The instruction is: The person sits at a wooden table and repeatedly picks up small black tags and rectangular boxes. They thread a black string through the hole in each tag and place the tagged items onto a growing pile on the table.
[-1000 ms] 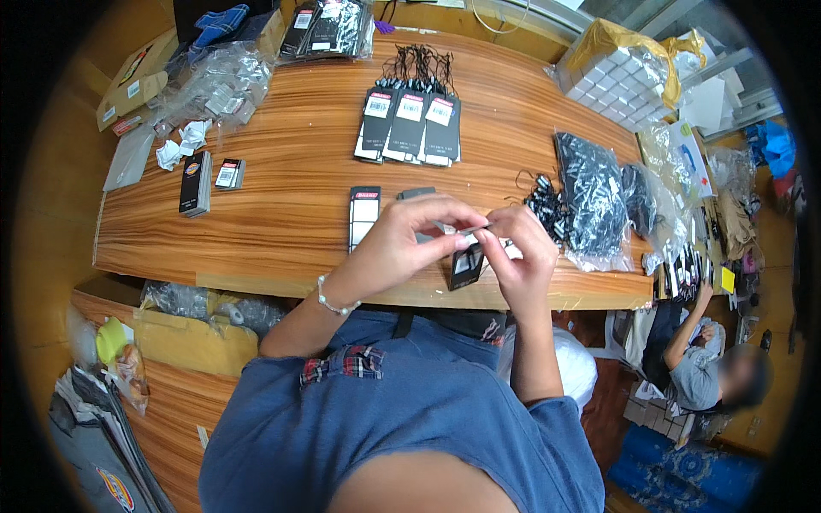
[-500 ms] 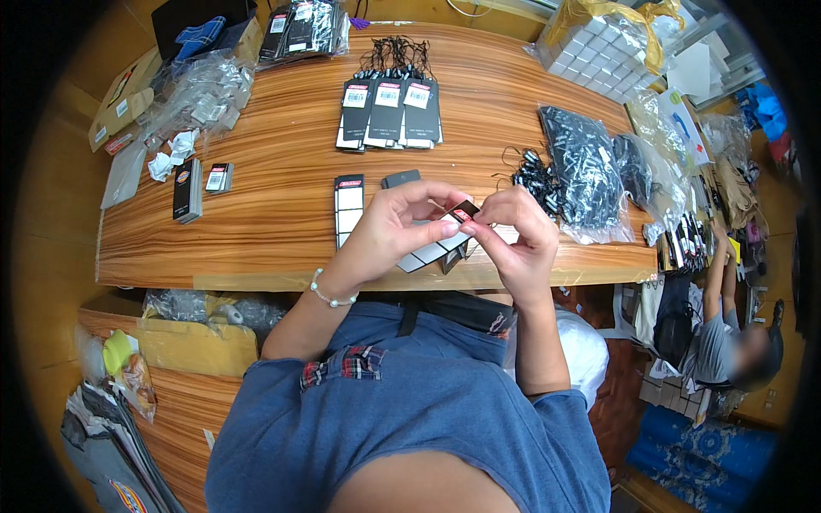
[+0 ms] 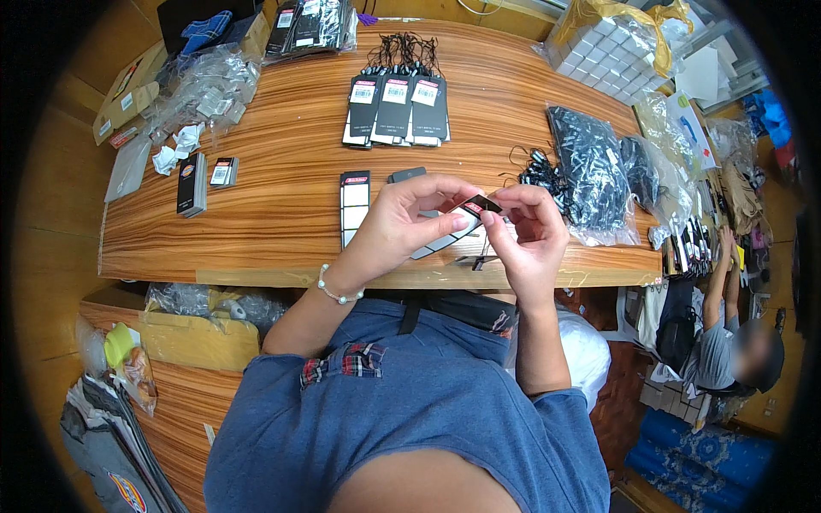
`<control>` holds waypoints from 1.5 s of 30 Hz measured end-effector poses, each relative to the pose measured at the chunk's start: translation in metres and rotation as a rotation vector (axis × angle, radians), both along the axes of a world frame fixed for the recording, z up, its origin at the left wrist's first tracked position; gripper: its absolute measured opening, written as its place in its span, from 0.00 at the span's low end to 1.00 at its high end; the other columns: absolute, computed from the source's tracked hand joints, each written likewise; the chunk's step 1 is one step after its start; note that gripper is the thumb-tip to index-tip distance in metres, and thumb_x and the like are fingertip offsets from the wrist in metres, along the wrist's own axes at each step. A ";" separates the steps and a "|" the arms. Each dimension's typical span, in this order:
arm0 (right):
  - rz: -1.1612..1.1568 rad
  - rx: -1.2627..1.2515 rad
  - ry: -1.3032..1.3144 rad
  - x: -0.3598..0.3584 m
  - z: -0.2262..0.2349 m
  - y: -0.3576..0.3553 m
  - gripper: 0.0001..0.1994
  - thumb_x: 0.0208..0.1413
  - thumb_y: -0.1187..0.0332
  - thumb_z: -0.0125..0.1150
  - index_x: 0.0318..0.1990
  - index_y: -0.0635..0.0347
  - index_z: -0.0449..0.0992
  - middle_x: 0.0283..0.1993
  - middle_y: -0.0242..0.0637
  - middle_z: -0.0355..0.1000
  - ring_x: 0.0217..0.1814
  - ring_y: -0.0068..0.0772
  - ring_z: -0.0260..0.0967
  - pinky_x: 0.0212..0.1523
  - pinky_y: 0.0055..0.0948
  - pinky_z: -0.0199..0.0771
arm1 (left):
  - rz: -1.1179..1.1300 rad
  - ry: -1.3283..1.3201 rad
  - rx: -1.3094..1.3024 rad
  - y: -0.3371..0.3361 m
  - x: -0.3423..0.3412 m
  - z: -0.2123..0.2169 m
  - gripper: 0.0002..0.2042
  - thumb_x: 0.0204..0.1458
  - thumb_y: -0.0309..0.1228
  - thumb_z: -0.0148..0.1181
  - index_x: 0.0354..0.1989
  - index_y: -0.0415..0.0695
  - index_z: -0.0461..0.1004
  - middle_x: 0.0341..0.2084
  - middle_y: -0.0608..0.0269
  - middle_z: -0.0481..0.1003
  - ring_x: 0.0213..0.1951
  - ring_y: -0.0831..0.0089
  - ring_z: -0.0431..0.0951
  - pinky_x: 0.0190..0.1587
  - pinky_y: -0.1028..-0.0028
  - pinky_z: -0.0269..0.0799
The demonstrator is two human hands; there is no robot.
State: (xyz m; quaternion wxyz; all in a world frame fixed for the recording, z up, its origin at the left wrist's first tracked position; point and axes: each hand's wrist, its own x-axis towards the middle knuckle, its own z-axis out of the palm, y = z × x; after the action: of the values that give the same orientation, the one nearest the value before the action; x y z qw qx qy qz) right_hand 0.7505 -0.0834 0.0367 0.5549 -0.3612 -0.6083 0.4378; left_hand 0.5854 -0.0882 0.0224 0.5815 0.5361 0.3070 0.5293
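Apparently at the stringing step

Holds a white-and-black strip tag [image 3: 441, 244] in the left hand [image 3: 400, 218], pressed under the thumb and tilted so as to point its red-labelled end toward two o'clock. Pinches at that upper end with the right hand [image 3: 530, 227], narrowly, between thumb and forefinger. Cannot tell whether gripping the tag's edge alone or some cord as well. Shows a black cord [image 3: 486, 248] hanging just below, at six o'clock; cannot tell whether threaded through the tag.

Looks like attaching cord to tag, judging by the corded tags [image 3: 395, 107] stacked at eleven o'clock. Probably calls next for a steady left pinch and a careful right-hand pull, without bending the card.

Outward along the wood-grain counter [image 3: 282, 171], has a similar strip [image 3: 354, 205] at nine o'clock and dark cards [image 3: 406, 174] at ten, partly covered by the left hand. Offers loose cords [image 3: 540, 178] at two o'clock (tangled, so likely fiddly to separate), just beside a filled clear bag [image 3: 590, 162]. Carries a narrow card stack [image 3: 190, 184] at nine, well apart. Includes a co-worker [image 3: 711, 352] at four, beyond the counter.
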 end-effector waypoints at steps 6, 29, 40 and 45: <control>-0.001 -0.041 0.000 0.006 0.001 0.001 0.08 0.45 0.82 0.59 0.34 0.70 0.71 0.35 0.37 0.70 0.36 0.23 0.69 0.39 0.19 0.69 | 0.011 0.015 -0.019 0.005 0.002 -0.002 0.13 0.46 0.21 0.59 0.42 0.39 0.72 0.36 0.64 0.74 0.39 0.77 0.74 0.42 0.78 0.70; 0.136 -0.288 0.282 0.016 -0.006 0.012 0.06 0.48 0.78 0.58 0.35 0.68 0.74 0.32 0.36 0.73 0.32 0.20 0.68 0.36 0.19 0.69 | 0.171 0.312 0.331 0.009 0.011 0.006 0.12 0.42 0.15 0.57 0.37 0.40 0.75 0.30 0.63 0.72 0.33 0.76 0.72 0.35 0.80 0.69; 0.310 -0.386 0.368 0.020 -0.009 0.015 0.06 0.46 0.78 0.60 0.34 0.67 0.74 0.31 0.37 0.73 0.32 0.20 0.69 0.36 0.18 0.69 | 0.116 0.477 0.578 0.010 0.005 0.009 0.11 0.37 0.14 0.58 0.30 0.42 0.75 0.28 0.63 0.73 0.31 0.70 0.73 0.32 0.76 0.68; 0.136 -0.272 0.192 0.017 -0.006 0.012 0.06 0.47 0.79 0.59 0.35 0.67 0.74 0.29 0.33 0.72 0.31 0.16 0.67 0.34 0.15 0.67 | 0.121 0.524 0.568 0.013 0.005 0.004 0.11 0.37 0.14 0.58 0.29 0.42 0.75 0.28 0.63 0.73 0.32 0.70 0.74 0.33 0.75 0.69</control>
State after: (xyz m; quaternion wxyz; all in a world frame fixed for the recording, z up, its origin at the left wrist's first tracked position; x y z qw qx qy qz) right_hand 0.7679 -0.0711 0.0307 0.5255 -0.3474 -0.5108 0.5850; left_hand 0.5907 -0.0754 0.0260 0.2797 0.7736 0.3175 0.4718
